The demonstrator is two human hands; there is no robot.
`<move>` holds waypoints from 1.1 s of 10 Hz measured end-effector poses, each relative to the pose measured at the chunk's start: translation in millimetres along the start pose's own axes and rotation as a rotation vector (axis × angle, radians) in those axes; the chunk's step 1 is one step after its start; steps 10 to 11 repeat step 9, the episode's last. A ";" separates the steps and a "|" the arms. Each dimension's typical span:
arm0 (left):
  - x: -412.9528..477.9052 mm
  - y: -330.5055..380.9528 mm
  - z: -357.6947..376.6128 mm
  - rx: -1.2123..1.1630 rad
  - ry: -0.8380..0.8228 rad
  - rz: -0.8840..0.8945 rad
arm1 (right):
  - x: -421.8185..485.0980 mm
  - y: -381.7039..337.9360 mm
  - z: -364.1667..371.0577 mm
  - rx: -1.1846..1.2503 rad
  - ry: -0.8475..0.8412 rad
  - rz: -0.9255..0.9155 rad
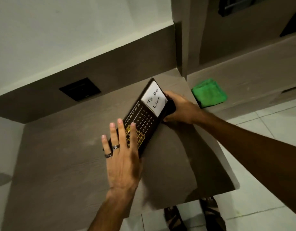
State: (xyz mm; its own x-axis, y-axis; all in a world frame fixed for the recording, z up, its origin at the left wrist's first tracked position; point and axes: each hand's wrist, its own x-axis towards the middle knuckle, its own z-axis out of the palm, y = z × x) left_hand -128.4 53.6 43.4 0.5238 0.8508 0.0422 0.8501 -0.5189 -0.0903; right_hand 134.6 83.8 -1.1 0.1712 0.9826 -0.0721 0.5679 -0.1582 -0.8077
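Observation:
A dark perpetual calendar board [144,117] with month names, a number grid, a gold sliding frame and a white note reading "To Do List" [154,98] lies tilted over the brown desk top [68,155]. My left hand [123,155], wearing two rings, lies flat with straight fingers over the board's near end. My right hand [180,109] grips the board's far right edge, fingers curled behind it.
A folded green cloth [209,92] lies on a lower ledge to the right. A black square wall plate [79,89] sits on the brown back panel. White tiled floor [260,205] and my sandalled feet [209,212] show below the desk's front edge.

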 end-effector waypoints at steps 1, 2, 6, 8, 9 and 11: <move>-7.1 -35.2 -1.7 0.041 -0.013 -0.032 | -21.2 -8.1 15.1 0.000 0.109 -0.001; -3.4 -70.1 0.3 0.077 -0.006 -0.048 | -35.7 -18.8 35.3 -0.029 0.150 0.042; 50.0 -148.5 6.6 0.128 -0.002 -0.002 | -29.2 -51.8 89.5 -0.065 0.222 0.224; 51.1 -150.3 4.3 0.207 0.036 0.017 | -22.9 -55.7 78.9 -0.033 0.190 0.215; 25.8 -154.7 -6.4 0.227 0.057 -0.027 | -40.6 -73.8 44.1 0.095 0.160 0.202; 25.8 -154.7 -6.4 0.227 0.057 -0.027 | -40.6 -73.8 44.1 0.095 0.160 0.202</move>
